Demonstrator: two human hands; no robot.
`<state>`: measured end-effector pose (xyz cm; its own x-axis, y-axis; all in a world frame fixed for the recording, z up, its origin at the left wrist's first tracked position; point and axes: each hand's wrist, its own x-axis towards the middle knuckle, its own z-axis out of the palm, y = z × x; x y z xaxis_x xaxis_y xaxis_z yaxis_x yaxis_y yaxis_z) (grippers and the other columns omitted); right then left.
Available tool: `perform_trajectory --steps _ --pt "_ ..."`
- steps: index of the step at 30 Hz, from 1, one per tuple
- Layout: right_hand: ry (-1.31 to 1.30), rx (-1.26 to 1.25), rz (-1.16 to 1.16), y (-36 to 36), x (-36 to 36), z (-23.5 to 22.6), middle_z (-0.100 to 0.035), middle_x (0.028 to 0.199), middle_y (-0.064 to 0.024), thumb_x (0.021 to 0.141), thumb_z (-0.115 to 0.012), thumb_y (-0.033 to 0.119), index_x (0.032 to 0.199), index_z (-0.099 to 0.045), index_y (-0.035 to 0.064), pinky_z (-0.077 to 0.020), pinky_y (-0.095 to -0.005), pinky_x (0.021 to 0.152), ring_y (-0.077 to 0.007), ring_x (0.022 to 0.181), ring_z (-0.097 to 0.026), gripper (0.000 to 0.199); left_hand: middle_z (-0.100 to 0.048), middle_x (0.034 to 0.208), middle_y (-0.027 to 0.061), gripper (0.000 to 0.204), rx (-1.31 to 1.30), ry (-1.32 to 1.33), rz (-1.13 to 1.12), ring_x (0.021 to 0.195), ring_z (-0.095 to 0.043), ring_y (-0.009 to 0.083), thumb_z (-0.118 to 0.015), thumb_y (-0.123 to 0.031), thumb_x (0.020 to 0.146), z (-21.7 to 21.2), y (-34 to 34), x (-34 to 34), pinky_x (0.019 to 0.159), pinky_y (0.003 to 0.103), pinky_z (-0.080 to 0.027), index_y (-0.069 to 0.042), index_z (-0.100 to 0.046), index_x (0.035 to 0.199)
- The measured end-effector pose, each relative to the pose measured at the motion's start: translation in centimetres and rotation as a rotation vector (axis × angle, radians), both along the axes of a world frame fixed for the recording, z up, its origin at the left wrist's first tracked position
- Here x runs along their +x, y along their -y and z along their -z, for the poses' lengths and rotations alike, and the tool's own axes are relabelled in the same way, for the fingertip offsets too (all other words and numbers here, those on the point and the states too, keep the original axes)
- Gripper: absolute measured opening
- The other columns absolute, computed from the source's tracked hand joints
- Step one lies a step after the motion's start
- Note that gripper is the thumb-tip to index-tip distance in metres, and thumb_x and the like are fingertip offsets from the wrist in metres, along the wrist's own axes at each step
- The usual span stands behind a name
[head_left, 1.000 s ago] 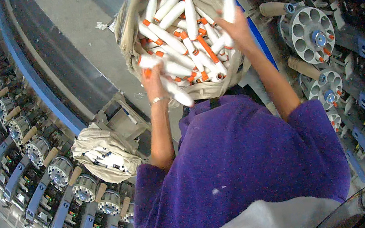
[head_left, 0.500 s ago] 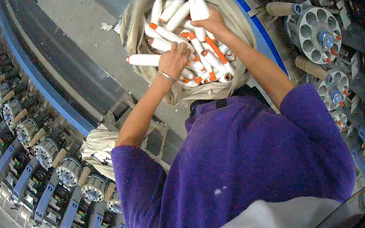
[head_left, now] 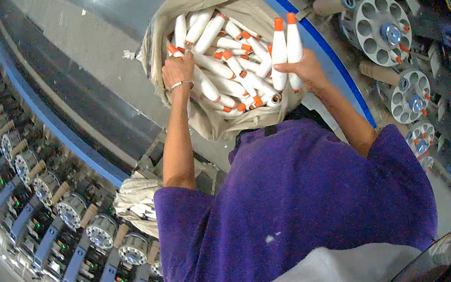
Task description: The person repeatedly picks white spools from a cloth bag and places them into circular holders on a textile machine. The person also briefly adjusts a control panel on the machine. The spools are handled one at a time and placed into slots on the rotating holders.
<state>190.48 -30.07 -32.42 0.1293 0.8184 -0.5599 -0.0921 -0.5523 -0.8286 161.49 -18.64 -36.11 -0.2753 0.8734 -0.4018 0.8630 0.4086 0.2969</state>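
A large beige cloth sack (head_left: 162,21) in front of me holds many white yarn bobbins (head_left: 209,32) with orange tips, lying in all directions. My right hand (head_left: 307,71), at the sack's right side, is closed around two bobbins (head_left: 280,49) that stand nearly upright side by side, orange ends up. At the left inner edge of the sack, my left hand (head_left: 178,70) is closed, with an orange bobbin tip (head_left: 172,49) sticking out above the fingers. Most of that bobbin is hidden by the hand. A bracelet circles the left wrist.
On the right stand machine units with round, holed magazines (head_left: 382,30) and brown cones (head_left: 334,4). A blue-edged rail (head_left: 339,78) runs beside the sack. Along the left goes another row of machines (head_left: 101,231) behind a blue rail (head_left: 51,118). A smaller cloth sack (head_left: 138,196) sits near my left elbow.
My right hand has moved right and nearer with its two bobbins. My left hand has shifted left to the sack's edge, and the bobbin there has turned from sideways to tip up.
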Motion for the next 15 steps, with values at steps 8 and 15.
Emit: perform_trajectory --steps 8,15 --pt "-0.299 0.167 0.324 5.5 -0.3 -0.5 -0.067 0.098 -0.0083 0.068 -0.078 0.003 0.106 -0.061 -0.0016 -0.0508 -0.0338 0.083 -0.0177 0.089 -0.064 0.043 -0.069 0.087 0.01 0.06 -0.226 0.538 0.219 0.078 -0.063 0.0187 -0.075 -0.05 0.068 -0.7 -1.4 7.4 0.073 0.036 -0.048 0.004 -0.069 0.093" --pt "-0.015 0.197 0.181 9.8 4.2 -4.2 -0.066 0.094 -0.008 0.069 -0.079 0.02 0.104 -0.063 -0.0009 -0.048 -0.0289 0.076 -0.0158 0.085 -0.06 0.044 -0.068 0.095 0.0104 0.029 -0.662 1.226 0.453 0.085 -0.062 0.0156 -0.07 -0.019 0.082 -12.5 5.4 17.7 0.081 0.032 -0.049 0.0 -0.066 0.104"
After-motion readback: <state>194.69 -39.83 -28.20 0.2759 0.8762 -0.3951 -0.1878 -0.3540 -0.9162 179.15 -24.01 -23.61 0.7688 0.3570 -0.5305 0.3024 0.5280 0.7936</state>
